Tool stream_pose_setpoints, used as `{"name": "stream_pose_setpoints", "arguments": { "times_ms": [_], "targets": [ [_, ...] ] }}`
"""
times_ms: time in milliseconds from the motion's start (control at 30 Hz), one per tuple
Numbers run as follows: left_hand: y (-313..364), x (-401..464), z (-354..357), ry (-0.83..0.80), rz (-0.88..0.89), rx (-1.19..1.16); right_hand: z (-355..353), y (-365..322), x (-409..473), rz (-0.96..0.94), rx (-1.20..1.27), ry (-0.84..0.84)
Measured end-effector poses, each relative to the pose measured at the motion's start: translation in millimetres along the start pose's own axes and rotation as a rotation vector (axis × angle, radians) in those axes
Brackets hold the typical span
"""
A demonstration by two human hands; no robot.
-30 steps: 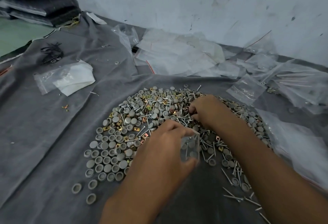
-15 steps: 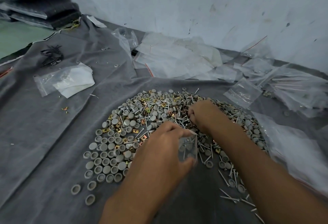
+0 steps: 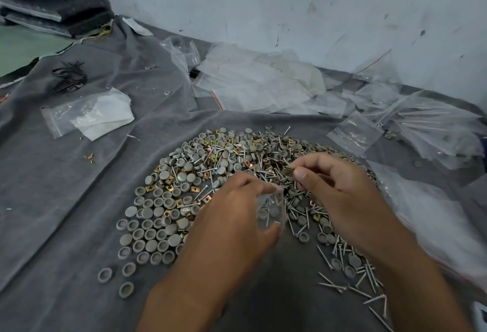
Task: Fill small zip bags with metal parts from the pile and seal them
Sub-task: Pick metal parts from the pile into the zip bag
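Your left hand point(image 3: 232, 215) grips a small clear zip bag point(image 3: 271, 209) by its sides, mouth up, with a few parts already inside. Your right hand point(image 3: 334, 187) pinches a small brass-coloured clip point(image 3: 287, 171) just above the pile point(image 3: 237, 173) of screws, grey caps and clips spread on grey cloth point(image 3: 66, 200). The bag looks thin, limp and slippery; hold it near the zip rim. Empty bags point(image 3: 250, 81) lie beyond.

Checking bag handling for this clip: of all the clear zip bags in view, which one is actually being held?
The small zip bag in the left hand, over the pile; the others lie loose on the grey cloth.
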State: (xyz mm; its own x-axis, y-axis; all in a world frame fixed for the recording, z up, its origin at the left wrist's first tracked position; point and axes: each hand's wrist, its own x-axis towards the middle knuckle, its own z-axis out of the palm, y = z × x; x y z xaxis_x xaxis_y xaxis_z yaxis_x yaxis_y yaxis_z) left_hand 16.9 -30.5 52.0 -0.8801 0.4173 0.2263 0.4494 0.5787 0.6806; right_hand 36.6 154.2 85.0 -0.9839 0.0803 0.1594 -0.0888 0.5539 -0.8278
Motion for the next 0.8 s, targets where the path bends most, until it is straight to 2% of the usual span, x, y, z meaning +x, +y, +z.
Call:
{"name": "stream_pose_setpoints", "arguments": {
  "times_ms": [133,333,533,667,800],
  "targets": [
    [0,-1,-2,0.010,0.003,0.002,-1,-22,-18,-0.181,-0.269,-0.020],
    [-1,1,-3,0.017,0.010,0.022,4,-23,-22,-0.207,-0.442,-0.056],
    [-1,1,-4,0.016,0.008,0.027,-1,-24,-24,-0.179,-0.098,0.115],
    [-1,1,-5,0.015,0.013,0.022,5,-22,-22,-0.155,0.132,0.109],
    [0,1,-5,0.019,0.027,0.016,17,-22,-22,-0.169,0.191,0.108]
  ]
}}
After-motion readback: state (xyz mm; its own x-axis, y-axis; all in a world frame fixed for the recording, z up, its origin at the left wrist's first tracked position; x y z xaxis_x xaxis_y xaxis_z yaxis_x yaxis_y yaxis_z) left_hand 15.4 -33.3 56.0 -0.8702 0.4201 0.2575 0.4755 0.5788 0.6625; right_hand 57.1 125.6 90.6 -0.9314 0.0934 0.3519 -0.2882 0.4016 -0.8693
